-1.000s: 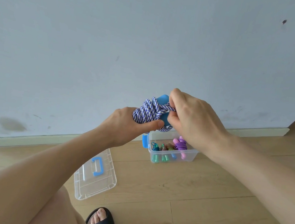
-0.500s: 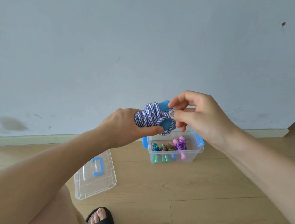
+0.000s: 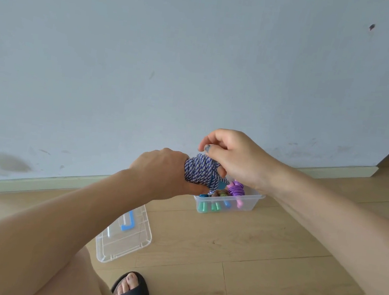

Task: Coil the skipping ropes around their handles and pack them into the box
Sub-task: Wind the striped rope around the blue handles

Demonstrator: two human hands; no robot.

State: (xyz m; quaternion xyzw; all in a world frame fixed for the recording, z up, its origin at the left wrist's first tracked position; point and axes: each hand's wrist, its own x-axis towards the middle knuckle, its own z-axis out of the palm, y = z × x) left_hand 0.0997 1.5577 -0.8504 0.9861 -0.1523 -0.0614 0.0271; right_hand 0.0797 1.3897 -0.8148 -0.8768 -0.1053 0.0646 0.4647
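Observation:
My left hand [image 3: 161, 172] grips a blue-and-white braided skipping rope [image 3: 199, 171] coiled into a bundle around its blue handles, whose ends are mostly hidden. My right hand [image 3: 232, 157] pinches the rope's end at the top of the bundle between thumb and forefinger. Just behind and below the bundle, a clear plastic box [image 3: 250, 203] sits on the floor by the wall. It holds coiled ropes: a purple one [image 3: 237, 189] and others with green and blue handles [image 3: 208, 206].
The box's clear lid with a blue handle [image 3: 126, 234] lies on the wooden floor to the left of the box. My two feet in black slides [image 3: 132, 294] stand at the bottom. A grey wall with a pale skirting board [image 3: 37, 182] is close behind.
Both hands have dropped lower with the bundle, closer over the box. My right hand has lifted the rope end to the top of the coil, and the blue handle is now hidden.

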